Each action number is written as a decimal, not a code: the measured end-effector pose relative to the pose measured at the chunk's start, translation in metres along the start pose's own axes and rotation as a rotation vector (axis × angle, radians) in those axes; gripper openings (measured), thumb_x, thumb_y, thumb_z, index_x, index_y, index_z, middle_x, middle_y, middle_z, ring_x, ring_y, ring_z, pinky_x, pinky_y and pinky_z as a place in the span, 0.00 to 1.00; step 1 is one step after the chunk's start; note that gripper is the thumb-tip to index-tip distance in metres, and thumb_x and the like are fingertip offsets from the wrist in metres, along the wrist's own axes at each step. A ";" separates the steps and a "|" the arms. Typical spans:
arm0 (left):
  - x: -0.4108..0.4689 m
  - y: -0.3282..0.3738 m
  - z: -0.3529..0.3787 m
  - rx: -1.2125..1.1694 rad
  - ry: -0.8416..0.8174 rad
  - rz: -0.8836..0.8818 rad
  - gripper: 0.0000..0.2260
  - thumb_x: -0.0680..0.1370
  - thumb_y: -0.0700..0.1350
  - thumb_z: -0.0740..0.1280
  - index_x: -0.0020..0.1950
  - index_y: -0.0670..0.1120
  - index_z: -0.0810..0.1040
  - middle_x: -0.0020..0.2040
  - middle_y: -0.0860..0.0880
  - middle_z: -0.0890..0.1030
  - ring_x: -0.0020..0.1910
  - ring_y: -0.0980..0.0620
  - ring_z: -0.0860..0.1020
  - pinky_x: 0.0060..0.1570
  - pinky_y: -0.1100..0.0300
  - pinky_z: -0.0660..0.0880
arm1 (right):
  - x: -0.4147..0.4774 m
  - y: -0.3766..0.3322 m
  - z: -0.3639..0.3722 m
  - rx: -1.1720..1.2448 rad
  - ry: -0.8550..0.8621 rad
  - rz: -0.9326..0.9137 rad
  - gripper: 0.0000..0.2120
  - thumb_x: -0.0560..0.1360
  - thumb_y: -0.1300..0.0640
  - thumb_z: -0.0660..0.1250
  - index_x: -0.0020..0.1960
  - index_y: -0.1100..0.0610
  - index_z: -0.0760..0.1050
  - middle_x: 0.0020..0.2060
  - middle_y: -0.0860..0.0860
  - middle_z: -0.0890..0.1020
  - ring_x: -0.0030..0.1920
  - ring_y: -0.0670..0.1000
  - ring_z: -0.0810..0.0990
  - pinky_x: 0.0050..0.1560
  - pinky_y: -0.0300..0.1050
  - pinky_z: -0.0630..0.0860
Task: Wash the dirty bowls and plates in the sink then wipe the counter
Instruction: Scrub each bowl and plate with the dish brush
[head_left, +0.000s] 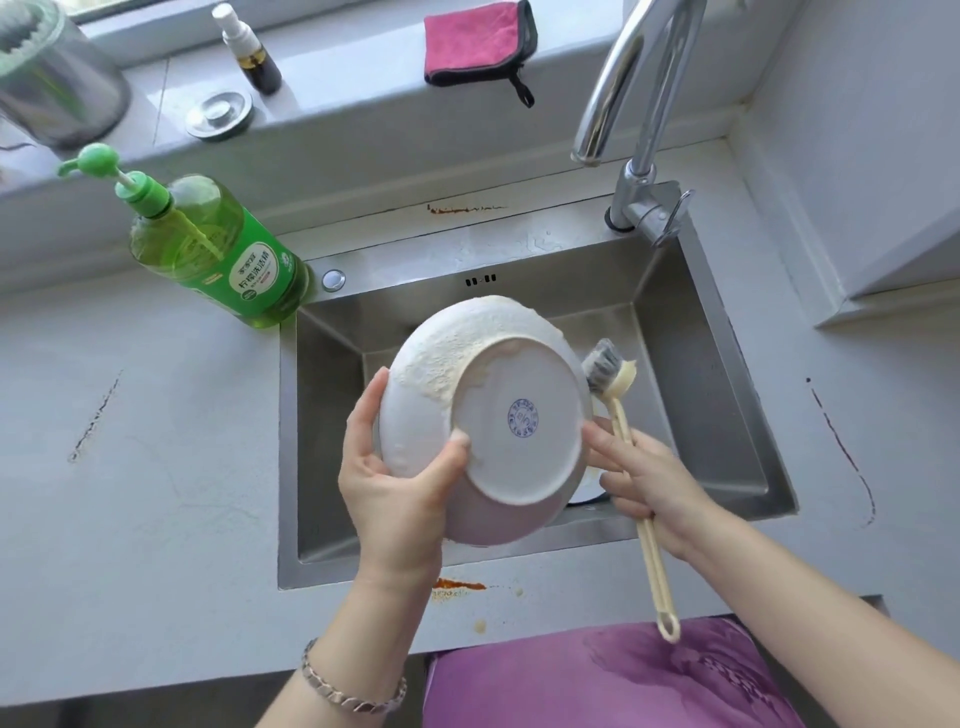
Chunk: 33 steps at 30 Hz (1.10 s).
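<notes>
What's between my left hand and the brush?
The white bowl, bottom up and partly foamy, gripped by the left hand over the sink, as the head view shows.

soapy bowl (519, 415) held over sink (727, 415), brush (618, 410) alongside

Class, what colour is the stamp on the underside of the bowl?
Blue: the round stamp, seen in the head view.

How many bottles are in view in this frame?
2. A green pump bottle of dish soap stands on the counter at the sink's far-left corner; a small spray bottle stands on the windowsill behind it. The metal canister at top left may hide others.
</notes>
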<state>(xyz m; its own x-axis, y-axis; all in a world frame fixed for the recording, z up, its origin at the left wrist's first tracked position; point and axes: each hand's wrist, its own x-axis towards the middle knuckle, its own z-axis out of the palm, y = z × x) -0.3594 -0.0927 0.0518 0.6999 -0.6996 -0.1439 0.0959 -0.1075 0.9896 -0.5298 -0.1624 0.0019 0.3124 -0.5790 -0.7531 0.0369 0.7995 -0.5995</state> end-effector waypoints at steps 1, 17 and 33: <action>-0.002 0.000 0.003 -0.011 0.000 0.002 0.31 0.55 0.47 0.74 0.58 0.58 0.74 0.58 0.56 0.78 0.54 0.60 0.79 0.48 0.68 0.75 | -0.002 -0.001 0.003 0.026 -0.058 -0.003 0.17 0.70 0.53 0.68 0.56 0.56 0.71 0.30 0.45 0.79 0.18 0.39 0.56 0.16 0.30 0.52; 0.021 0.014 -0.020 0.132 -0.519 -0.265 0.35 0.54 0.45 0.78 0.59 0.65 0.76 0.59 0.55 0.79 0.56 0.51 0.80 0.49 0.57 0.79 | -0.022 -0.065 -0.003 -0.460 -0.160 -0.205 0.11 0.76 0.66 0.62 0.58 0.61 0.72 0.16 0.42 0.71 0.15 0.39 0.68 0.17 0.27 0.61; 0.004 0.012 -0.012 0.173 -0.357 -0.160 0.29 0.55 0.40 0.75 0.51 0.64 0.80 0.53 0.63 0.81 0.51 0.61 0.80 0.45 0.68 0.77 | -0.004 -0.055 0.004 -0.691 -0.069 -0.394 0.22 0.76 0.54 0.65 0.68 0.45 0.67 0.42 0.40 0.79 0.36 0.31 0.76 0.39 0.24 0.69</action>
<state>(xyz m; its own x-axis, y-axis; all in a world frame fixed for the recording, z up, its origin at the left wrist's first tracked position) -0.3471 -0.0886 0.0630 0.3935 -0.8622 -0.3190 0.0416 -0.3300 0.9431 -0.5297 -0.2036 0.0390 0.4582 -0.7691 -0.4457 -0.4327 0.2450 -0.8676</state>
